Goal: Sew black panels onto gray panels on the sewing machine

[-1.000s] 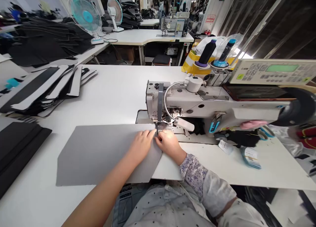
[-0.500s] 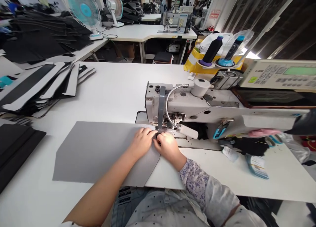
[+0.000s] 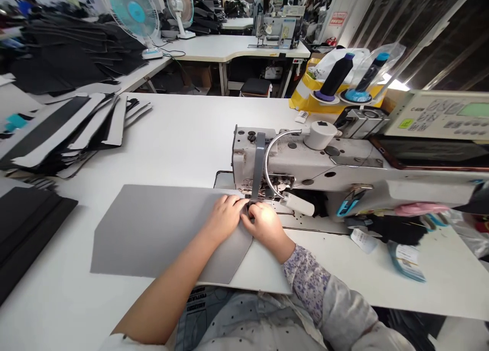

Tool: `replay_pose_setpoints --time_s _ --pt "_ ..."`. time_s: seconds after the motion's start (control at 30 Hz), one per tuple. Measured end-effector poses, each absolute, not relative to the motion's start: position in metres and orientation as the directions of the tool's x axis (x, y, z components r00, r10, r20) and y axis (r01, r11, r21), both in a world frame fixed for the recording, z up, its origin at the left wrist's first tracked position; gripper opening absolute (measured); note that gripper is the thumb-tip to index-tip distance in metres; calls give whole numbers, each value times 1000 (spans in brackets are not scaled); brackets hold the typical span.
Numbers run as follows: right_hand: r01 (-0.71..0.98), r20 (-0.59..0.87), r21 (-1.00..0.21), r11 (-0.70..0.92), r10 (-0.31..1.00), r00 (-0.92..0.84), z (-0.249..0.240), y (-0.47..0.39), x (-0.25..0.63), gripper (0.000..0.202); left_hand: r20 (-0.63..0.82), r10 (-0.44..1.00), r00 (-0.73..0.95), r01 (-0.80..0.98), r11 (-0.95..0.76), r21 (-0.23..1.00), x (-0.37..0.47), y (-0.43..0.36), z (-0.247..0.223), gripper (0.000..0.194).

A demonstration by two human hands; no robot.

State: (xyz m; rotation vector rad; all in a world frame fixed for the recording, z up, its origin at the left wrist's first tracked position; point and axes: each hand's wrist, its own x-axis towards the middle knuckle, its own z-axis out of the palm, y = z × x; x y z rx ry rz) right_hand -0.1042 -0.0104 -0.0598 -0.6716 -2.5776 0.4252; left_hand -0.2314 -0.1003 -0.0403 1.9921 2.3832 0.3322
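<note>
Panel (image 3: 153,218), plain grey, slant-cornered, with left hand (image 3: 223,219) flattened atop, right hand (image 3: 268,226) curled, hold unclear

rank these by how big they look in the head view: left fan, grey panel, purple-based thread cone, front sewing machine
1. front sewing machine, even running off the right edge
2. grey panel, partly covered
3. left fan, though farther away
4. purple-based thread cone
</note>
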Motion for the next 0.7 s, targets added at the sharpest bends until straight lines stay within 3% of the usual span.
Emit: replay_pose_setpoints --time_s 0.13,0.23,0.33,0.4,0.47,0.6,0.7 --pt "355 346 -407 841 502 -793 -59 -10 -99 25 140 964 -225 944 180 276 -262 -117 -39 40" --pt "327 358 -419 847 485 -798 -61 -10 -95 27 147 864 -481 867 444 228 -332 -175 -21 43" --pt "299 358 -421 856 460 -813 -62 -10 -92 28 314 527 -790 550 835 -18 -403 -278 10 50" --pt "289 354 -425 858 451 -820 -63 -12 -90 29 393 279 -876 274 959 -69 -429 -349 28 63" --pt "275 353 -431 859 442 -825 -65 -13 -87 30 340 132 -931 107 990 -90 -437 -403 41 67" --pt "275 345 -446 852 447 -826 -74 -11 -84 33 154 149 -977 125 980 -156 -425 -448 53 52" --pt "284 328 -470 836 464 -823 -72 -12 -85 37 186 123 -975 96 984 -149 -418 -457 63 50"
